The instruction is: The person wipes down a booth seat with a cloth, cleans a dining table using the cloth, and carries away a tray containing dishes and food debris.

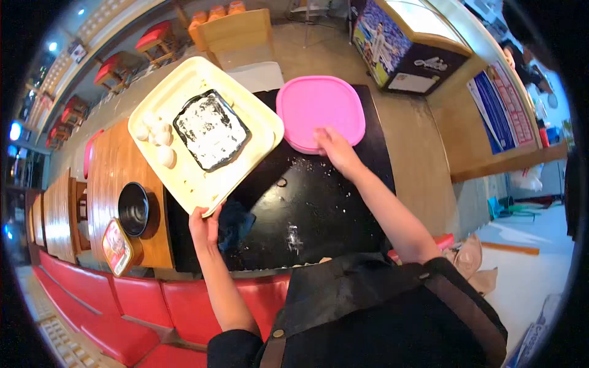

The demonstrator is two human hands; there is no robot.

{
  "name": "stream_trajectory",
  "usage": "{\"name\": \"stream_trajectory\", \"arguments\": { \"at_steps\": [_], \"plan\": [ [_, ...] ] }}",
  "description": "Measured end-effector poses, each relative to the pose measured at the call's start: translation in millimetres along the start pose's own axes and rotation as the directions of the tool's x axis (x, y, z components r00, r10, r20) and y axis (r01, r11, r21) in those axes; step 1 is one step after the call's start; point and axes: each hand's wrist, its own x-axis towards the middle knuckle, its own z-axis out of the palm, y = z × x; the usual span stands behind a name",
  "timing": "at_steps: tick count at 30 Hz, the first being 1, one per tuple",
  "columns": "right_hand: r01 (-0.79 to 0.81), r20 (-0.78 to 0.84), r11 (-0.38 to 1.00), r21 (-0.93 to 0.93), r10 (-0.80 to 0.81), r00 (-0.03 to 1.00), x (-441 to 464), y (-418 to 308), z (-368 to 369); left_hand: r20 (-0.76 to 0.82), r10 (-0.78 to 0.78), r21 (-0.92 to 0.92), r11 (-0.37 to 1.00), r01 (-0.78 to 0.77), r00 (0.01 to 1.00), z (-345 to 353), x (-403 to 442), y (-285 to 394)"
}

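My left hand [205,226] grips the near corner of a cream plastic tray [184,190], which is held tilted at the left of the black table. Inside the tray lie a black square dish [211,130] coated with white powder and several white, rounded pieces [164,154] that look like dough balls. My right hand [334,150] is at the near rim of a round-cornered pink lidded container [320,110], its fingers bent over the edge and slightly blurred. The container is at the far side of the black table.
White specks and a small dark ring [281,183] lie on the black table [307,214]. On the wooden table [110,159] at left are a black bowl [134,208] and a printed-lid tub [116,246]. Red bench seats [141,302] run along the near side; a wooden chair [236,37] stands beyond.
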Motion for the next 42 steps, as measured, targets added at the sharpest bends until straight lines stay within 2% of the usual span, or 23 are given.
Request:
{"name": "stream_trajectory", "arguments": {
  "at_steps": [2,3,4,5,6,7,8,9,11,14,16,19,22,23,25,26,28,30,31,32,35,41,42],
  "plan": [
    [-0.030,-0.053,0.994,0.101,0.036,0.998,19.0,-8.0,-8.6,0.105,-0.089,0.040,0.996,0.086,0.990,30.6,-24.3,4.9],
    [-0.397,0.174,0.821,0.410,0.357,0.918,16.6,-41.8,-18.1,0.166,-0.158,0.064,0.987,0.149,0.973,29.2,-41.5,7.4],
    [-0.402,0.119,0.862,0.309,0.384,0.916,22.8,-31.3,-26.0,0.097,-0.140,0.110,0.986,0.129,0.985,43.8,-55.6,4.0],
    [-0.259,0.139,0.927,0.270,0.228,0.964,15.1,-42.7,-29.3,0.034,-0.193,0.126,0.974,0.188,0.981,40.7,-62.2,-3.6],
    [-0.360,0.246,0.787,0.501,0.269,0.931,25.9,-30.7,-33.5,0.118,-0.180,0.161,0.974,0.160,0.977,60.4,-72.2,-5.8],
    [-0.255,0.185,0.854,0.454,0.190,0.964,8.0,-47.3,-40.3,0.167,-0.280,0.100,0.959,0.267,0.945,61.2,-74.9,-16.1],
    [-0.343,0.078,0.819,0.461,0.348,0.934,11.3,-24.2,-55.0,0.249,-0.339,0.107,0.940,0.323,0.907,62.0,-75.6,-27.5],
    [-0.303,0.154,0.714,0.631,0.268,0.951,2.3,-15.2,-69.7,0.239,-0.354,0.110,0.935,0.337,0.904,80.1,-84.7,-34.4],
    [-0.383,0.174,0.676,0.629,0.358,0.917,-19.9,16.3,-112.6,0.304,-0.433,0.122,0.901,0.416,0.848,87.5,-89.1,-54.1],
    [-0.480,0.007,0.727,0.491,0.547,0.837,-63.6,32.0,-154.0,0.383,-0.530,0.209,0.848,0.488,0.757,99.6,-94.0,-83.6],
    [-0.350,-0.196,0.736,0.579,0.543,0.817,-91.1,50.0,-160.9,0.398,-0.586,0.261,0.810,0.525,0.706,110.1,-99.6,-102.0],
    [-0.183,-0.465,0.878,0.442,0.399,0.790,-123.2,97.2,-183.0,0.434,-0.665,0.359,0.746,0.561,0.608,121.2,-101.0,-124.1],
    [-0.261,-0.534,0.855,0.449,0.491,0.689,-151.5,99.1,-188.4,0.460,-0.753,0.651,0.646,0.399,0.470,139.4,-89.2,-116.7],
    [-0.232,-0.516,0.853,0.468,0.477,0.711,-156.4,118.2,-193.8,0.580,-0.668,0.676,0.714,0.181,0.466,139.7,-74.8,-111.1],
    [-0.266,-0.545,0.857,0.441,0.491,0.680,-169.5,120.9,-194.1,0.800,-0.500,0.588,0.764,-0.267,0.333,146.8,-41.2,-96.7],
    [-0.294,-0.569,0.863,0.411,0.494,0.657,-170.9,118.9,-193.5,0.577,-0.619,0.814,0.487,-0.316,0.532,137.6,-13.0,-72.0],
    [-0.309,-0.589,0.864,0.397,0.499,0.636,-173.6,117.0,-191.7,0.499,-0.193,0.860,0.230,-0.455,0.845,100.0,64.2,-49.3],
    [-0.318,-0.619,0.864,0.391,0.503,0.604,-179.5,135.4,-200.3,0.339,0.345,0.940,-0.162,-0.300,0.875,72.5,115.5,-12.9],
    [-0.357,-0.621,0.847,0.394,0.531,0.577,-177.7,132.9,-198.4,0.304,0.451,0.904,-0.415,-0.104,0.839,35.2,152.8,-0.4],
    [-0.396,-0.638,0.837,0.377,0.545,0.545,-174.8,122.7,-193.1,0.254,0.496,0.869,-0.494,0.029,0.830,24.7,160.6,12.6],
    [-0.336,-0.588,0.870,0.360,0.491,0.643,-188.4,169.1,-208.7,0.164,0.469,0.731,-0.648,0.211,0.868,-14.7,184.2,22.2],
    [-0.213,-0.561,0.785,0.582,0.577,0.594,-185.3,147.9,-190.7,0.261,0.333,0.581,-0.804,0.128,0.906,-28.8,169.5,27.8],
    [-0.303,-0.592,0.820,0.486,0.564,0.576,-185.8,146.9,-190.5,0.319,0.341,0.572,-0.813,0.107,0.884,-36.5,173.0,27.3]
  ]
}}
